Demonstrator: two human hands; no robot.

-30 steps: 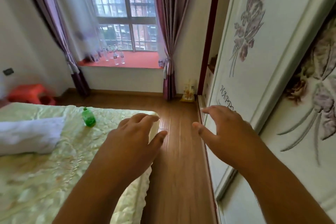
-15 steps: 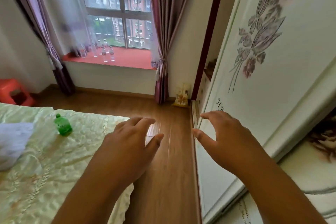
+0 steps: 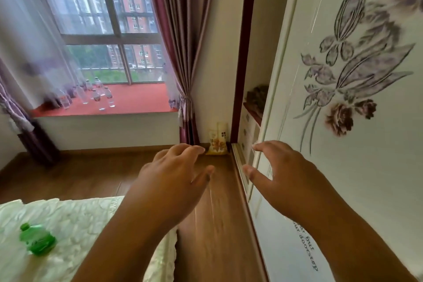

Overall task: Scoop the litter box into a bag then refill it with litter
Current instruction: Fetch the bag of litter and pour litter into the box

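Note:
A yellow printed bag [image 3: 217, 140] stands on the wooden floor in the far corner, between the curtain and the wardrobe frame. My left hand [image 3: 169, 181] is stretched forward over the floor, palm down, fingers spread and holding nothing. My right hand [image 3: 283, 174] is held out beside it, close to the wardrobe door, also empty with fingers apart. Both hands are well short of the bag. No litter box or scoop is in view.
A bed [image 3: 75, 231] with a pale green cover fills the lower left, a green bottle [image 3: 37, 239] lying on it. A sliding wardrobe door [image 3: 343, 144] with flower prints lines the right. Several clear bottles [image 3: 98, 96] stand on the red window sill. A narrow floor strip [image 3: 217, 224] runs between.
The view has advanced along the floor strip toward the window corner; the yellow bag appears larger and nearer. The bed and green bottle have slid down and left. Both hands stay open and outstretched.

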